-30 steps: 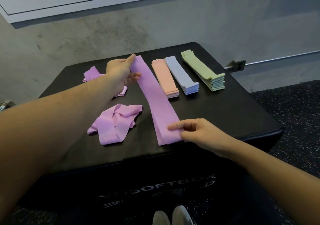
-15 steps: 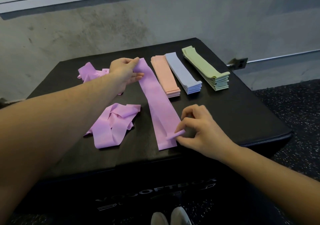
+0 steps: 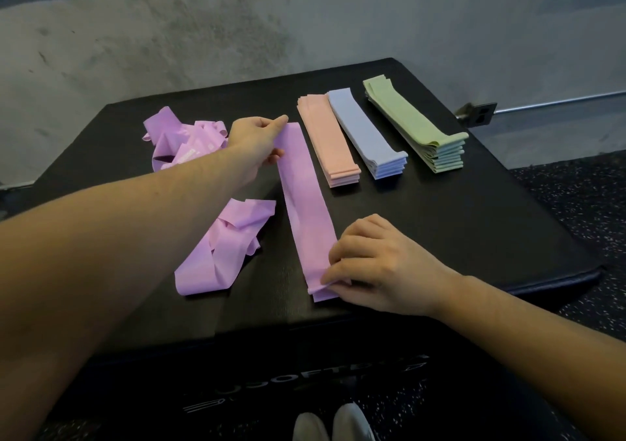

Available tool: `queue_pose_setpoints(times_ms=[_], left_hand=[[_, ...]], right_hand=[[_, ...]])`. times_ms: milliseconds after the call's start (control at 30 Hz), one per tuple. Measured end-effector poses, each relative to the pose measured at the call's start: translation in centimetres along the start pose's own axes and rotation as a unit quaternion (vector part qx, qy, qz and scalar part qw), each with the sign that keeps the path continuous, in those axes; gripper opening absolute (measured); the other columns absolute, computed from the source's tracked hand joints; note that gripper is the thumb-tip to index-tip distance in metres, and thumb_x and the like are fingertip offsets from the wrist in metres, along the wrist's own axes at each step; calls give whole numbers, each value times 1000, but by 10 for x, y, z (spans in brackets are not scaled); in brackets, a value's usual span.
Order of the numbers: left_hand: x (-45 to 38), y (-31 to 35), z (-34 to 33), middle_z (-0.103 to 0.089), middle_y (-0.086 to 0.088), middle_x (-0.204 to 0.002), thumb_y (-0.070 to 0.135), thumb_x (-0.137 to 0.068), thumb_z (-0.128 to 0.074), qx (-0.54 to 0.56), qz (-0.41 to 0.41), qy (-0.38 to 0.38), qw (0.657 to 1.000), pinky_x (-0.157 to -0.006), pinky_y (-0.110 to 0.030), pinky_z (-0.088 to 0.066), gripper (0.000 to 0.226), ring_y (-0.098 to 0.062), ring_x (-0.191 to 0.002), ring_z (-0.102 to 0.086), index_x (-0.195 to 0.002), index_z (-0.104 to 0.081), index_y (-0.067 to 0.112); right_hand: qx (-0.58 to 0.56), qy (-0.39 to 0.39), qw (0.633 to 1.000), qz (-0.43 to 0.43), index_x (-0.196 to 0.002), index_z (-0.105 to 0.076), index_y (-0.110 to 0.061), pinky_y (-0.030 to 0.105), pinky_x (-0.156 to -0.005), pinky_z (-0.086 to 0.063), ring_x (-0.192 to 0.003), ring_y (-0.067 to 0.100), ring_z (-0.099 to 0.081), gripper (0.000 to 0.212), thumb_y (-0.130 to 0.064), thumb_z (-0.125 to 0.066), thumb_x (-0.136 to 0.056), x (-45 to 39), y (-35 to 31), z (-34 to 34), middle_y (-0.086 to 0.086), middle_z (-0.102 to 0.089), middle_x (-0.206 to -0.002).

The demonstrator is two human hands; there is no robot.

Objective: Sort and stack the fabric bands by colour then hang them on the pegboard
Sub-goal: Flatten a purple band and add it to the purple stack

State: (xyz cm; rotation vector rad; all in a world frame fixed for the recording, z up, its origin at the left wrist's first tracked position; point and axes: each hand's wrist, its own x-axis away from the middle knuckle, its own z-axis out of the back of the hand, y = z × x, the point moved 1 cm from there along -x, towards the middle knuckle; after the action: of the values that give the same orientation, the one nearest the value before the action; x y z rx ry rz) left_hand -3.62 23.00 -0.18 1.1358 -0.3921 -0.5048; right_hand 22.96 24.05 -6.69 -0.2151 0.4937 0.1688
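right hand point(image 3: 379, 264) curled in, pinching flat purple band point(image 3: 305, 210) | left hand point(image 3: 255, 142) seemingly pinching far end

A long purple band point(image 3: 306, 210) lies flat on the black box point(image 3: 474, 230). The left hand point(image 3: 255, 142) pinches its far end and the right hand point(image 3: 376, 264) pinches its near end. Two crumpled purple bands point(image 3: 223, 247) lie to the left. Peach point(image 3: 327, 142), blue point(image 3: 367, 134) and green point(image 3: 416, 125) stacks sit to the right.
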Motion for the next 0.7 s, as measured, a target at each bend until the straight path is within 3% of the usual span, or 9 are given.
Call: queue_pose_setpoints(times_ms=[100, 267, 500, 700], left_hand=[[-4, -4, -7, -64, -2, -84, 42, -97, -65, -13, 0, -8, 1000, -61, -22, -55, 21, -10, -60, -59, -98, -67, 21], [-13, -10, -18, -64, -3, -85, 43, -97, -64, -43, 13, -6, 999, -64, -23, -55, 23, -11, -62, -58, -98, -68, 21], [-21, -24, -34, -65, -5, -83, 40, -97, -65, -89, 32, -15, 995, -60, -22, -46, 25, -11, -62, -54, -107, -71, 18], [-26, -30, -37, -65, -3, -84, 28, -100, -65, -131, 9, -20, 991, -61, -21, -47, 24, -11, -66, -58, -119, -71, 15]], right_hand=[[-19, 0, 1000, -9, -98, -76, -27, 24, -100, -35, -112, 12, -54, 10, -34, -73, -92, 3, 1, -3, -6, -66, -112], [-63, -55, 996, -19, -101, -77, -24, 22, -84, -45, -98, 5, -60, 14, -35, -72, -94, 2, 3, -4, -9, -71, -100], [-66, -89, 993, -34, -102, -76, -27, 30, -81, -46, -100, 5, -57, 17, -40, -68, -94, 1, 5, -7, -9, -67, -104], [-73, -94, 992, -38, -103, -75, -29, 28, -82, -45, -99, 4, -54, 23, -48, -67, -93, 0, 5, -5, -11, -65, -104]])
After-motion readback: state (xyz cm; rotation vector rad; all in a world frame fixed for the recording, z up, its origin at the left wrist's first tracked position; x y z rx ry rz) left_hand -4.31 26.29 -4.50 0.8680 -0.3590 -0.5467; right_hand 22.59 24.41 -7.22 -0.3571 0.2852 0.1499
